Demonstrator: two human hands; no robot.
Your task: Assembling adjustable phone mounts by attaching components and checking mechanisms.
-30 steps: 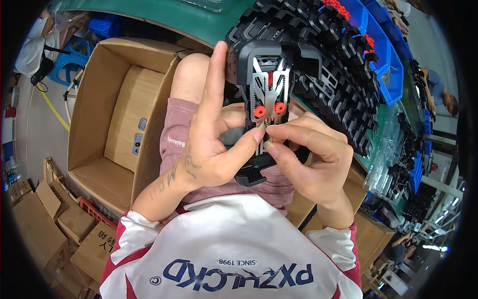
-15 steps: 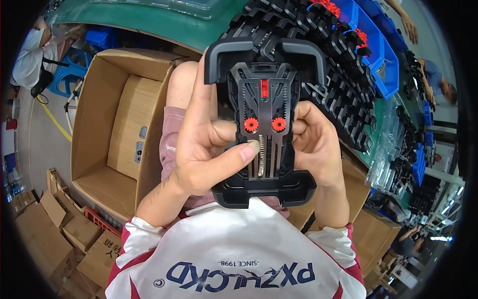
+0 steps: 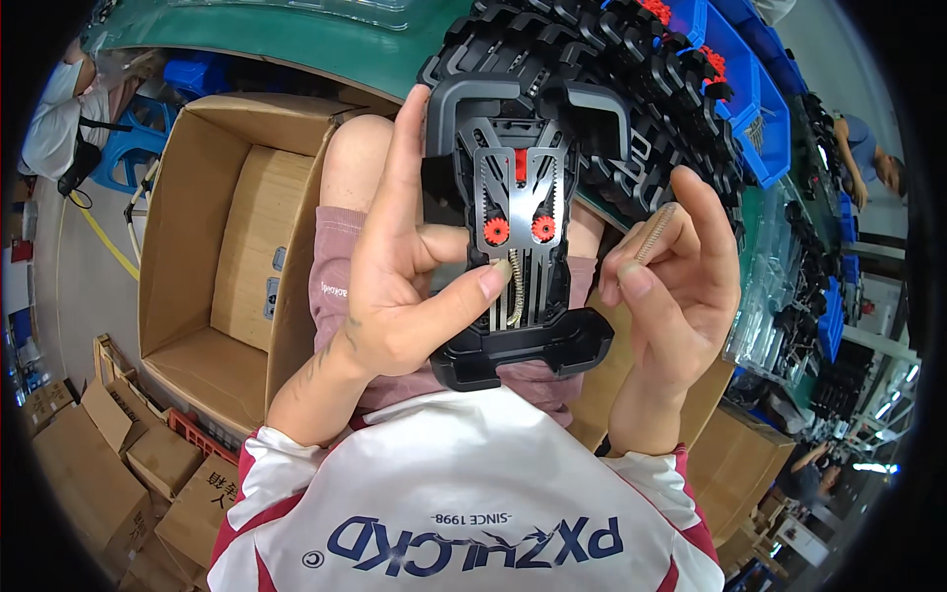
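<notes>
My left hand [image 3: 400, 296] grips a black plastic phone holder body [image 3: 460, 340] upright over my lap, its thumb pressing on a coil spring [image 3: 516, 296] that lies along the slotted part. A silver metal plate [image 3: 520, 202] sits in the body, with a red gear [image 3: 496, 232] on one side, a second red gear [image 3: 544, 228] on the other, and a red piece at the top middle. To the right, apart from the body, my right hand [image 3: 691, 286] pinches another thin coil spring [image 3: 655, 233] between thumb and fingers. The lower end of that spring is hidden by the thumb.
Rows of similar black bodies [image 3: 681, 212] are stacked on the green table [image 3: 296, 37] ahead and to the right. Blue bins [image 3: 760, 109] hold red gears and metal parts. An open cardboard box [image 3: 187, 326] stands at my left. People sit at the far left and far right.
My right hand has moved from the body's right side out to the right, and a spring now shows in its fingers. The body has tilted and shifted slightly; my left hand keeps its hold.
</notes>
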